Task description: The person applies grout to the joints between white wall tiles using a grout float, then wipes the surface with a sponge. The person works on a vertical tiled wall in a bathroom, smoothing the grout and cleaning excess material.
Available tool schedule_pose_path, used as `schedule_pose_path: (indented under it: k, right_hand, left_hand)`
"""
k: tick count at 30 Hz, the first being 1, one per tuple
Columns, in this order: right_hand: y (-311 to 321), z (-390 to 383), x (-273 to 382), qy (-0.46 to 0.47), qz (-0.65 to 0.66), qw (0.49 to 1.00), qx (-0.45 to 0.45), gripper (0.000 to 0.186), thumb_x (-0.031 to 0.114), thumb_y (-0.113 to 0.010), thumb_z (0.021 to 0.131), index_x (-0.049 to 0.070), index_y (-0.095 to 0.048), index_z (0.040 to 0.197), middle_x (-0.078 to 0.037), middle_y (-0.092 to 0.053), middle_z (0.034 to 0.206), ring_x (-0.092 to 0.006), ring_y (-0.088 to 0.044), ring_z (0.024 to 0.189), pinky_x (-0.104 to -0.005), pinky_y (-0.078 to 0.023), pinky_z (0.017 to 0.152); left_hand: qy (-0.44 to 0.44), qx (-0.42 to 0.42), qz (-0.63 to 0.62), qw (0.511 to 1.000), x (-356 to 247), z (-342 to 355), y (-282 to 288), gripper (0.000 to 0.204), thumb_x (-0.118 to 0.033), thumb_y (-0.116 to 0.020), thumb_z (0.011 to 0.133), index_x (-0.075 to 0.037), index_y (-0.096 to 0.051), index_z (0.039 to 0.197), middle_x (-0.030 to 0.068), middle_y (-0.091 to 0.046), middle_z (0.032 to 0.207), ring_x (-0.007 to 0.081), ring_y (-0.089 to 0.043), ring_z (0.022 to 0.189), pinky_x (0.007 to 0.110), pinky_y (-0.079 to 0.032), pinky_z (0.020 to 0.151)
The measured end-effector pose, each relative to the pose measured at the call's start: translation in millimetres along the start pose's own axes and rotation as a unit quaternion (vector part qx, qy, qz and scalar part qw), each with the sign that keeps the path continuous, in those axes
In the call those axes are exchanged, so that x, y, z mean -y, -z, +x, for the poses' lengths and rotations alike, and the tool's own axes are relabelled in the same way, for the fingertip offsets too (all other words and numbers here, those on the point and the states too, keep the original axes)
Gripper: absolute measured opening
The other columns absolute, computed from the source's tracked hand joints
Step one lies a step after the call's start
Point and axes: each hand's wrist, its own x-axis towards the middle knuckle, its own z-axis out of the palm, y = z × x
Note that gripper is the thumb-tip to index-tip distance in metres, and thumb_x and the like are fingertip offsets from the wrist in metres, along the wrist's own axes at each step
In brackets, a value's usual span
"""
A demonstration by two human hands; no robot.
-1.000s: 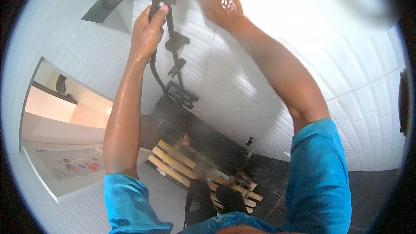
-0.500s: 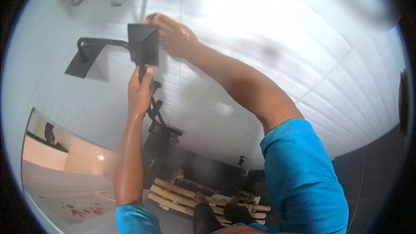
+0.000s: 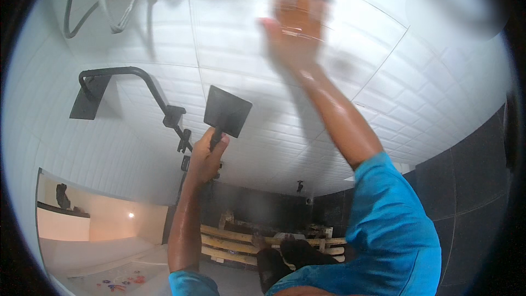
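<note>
My left hand point(image 3: 210, 157) grips the handle of a square black hand shower point(image 3: 227, 111), held out in front of the white tiled wall point(image 3: 367, 38). Higher up and to the right, my right hand point(image 3: 296, 19) is at the tiles, wet and smeared by motion; I cannot tell how its fingers lie or whether something dark is under them. A black shower arm point(image 3: 137, 70) with a square plate point(image 3: 84, 104) and bracket stands on the wall to the left of the hand shower.
Hoses point(image 3: 74, 11) hang at the upper left. A small black tap point(image 3: 299, 186) is low on the wall. My feet rest by a wooden slatted platform point(image 3: 222, 241) on dark tiles. A mirror point(image 3: 109, 215) is at the lower left, dark tiles point(image 3: 466, 197) at the right.
The hand shower in my left hand has come off to the right of the shower arm. My right hand has swept right and up along the tiles. The view has shifted up the wall.
</note>
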Motion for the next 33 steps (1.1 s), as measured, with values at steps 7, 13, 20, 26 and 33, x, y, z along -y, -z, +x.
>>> schedule_pose_path:
  k: [7, 13, 20, 26, 33]
  right_hand:
    - [-31.1, -69.3, 23.5, 0.29, 0.144, 0.943, 0.073, 0.045, 0.013, -0.056, 0.093, 0.009, -0.053, 0.138, -0.006, -0.049, 0.147, -0.0215, -0.045, 0.137, -0.0402, -0.031, 0.118]
    - [22.2, -225.2, 22.1, -0.407, 0.544, 0.624, 0.387, 0.039, 0.025, -0.044, 0.102, 0.004, -0.056, 0.133, -0.012, -0.062, 0.128, -0.0267, -0.059, 0.117, -0.0422, -0.044, 0.102]
    - [74.1, -288.7, 56.8, -0.595, 0.793, -0.125, 0.049, 0.037, 0.027, -0.049, 0.101, 0.001, -0.058, 0.126, -0.011, -0.066, 0.111, -0.028, -0.061, 0.108, -0.0412, -0.045, 0.101]
    - [126.2, -243.9, -31.0, -0.711, 0.673, 0.125, -0.162, 0.036, 0.031, -0.048, 0.102, 0.002, -0.054, 0.123, -0.012, -0.062, 0.111, -0.0261, -0.061, 0.103, -0.0427, -0.048, 0.097]
    - [80.1, -153.5, -183.3, -0.349, -0.118, 0.916, -0.158, 0.069, 0.038, -0.037, 0.103, -0.004, -0.016, 0.154, -0.026, -0.012, 0.161, -0.043, -0.003, 0.15, -0.0574, -0.001, 0.12]
  left_hand:
    - [0.032, -0.007, -0.084, 0.996, -16.4, -5.5, -18.9, 0.025, -0.024, -0.06, 0.098, -0.002, -0.06, 0.108, -0.0033, -0.054, 0.082, 0.006, -0.046, 0.076, 0.023, -0.039, 0.069]
    - [0.06, 0.121, 0.053, 0.989, -20.5, -33.1, -51.6, 0.032, -0.026, -0.062, 0.096, 0.002, -0.058, 0.113, 0.0107, -0.064, 0.092, 0.0156, -0.056, 0.087, 0.031, -0.045, 0.082]
    - [0.117, 0.168, 0.089, 0.975, -23.7, -65.3, -107.2, 0.032, -0.026, -0.063, 0.096, 0.0, -0.059, 0.114, 0.011, -0.066, 0.096, 0.0157, -0.058, 0.089, 0.031, -0.045, 0.083]
    - [0.13, 0.099, 0.012, 0.986, -6.3, -67.7, -129.7, 0.032, -0.028, -0.064, 0.096, 0.0, -0.058, 0.11, 0.0036, -0.063, 0.094, 0.0141, -0.055, 0.087, 0.029, -0.044, 0.078]
    - [0.077, 0.044, -0.041, 0.995, -13.2, -38.7, -135.9, 0.023, -0.029, -0.064, 0.096, -0.007, -0.059, 0.1, -0.0022, -0.054, 0.081, 0.0089, -0.049, 0.072, 0.026, -0.04, 0.065]
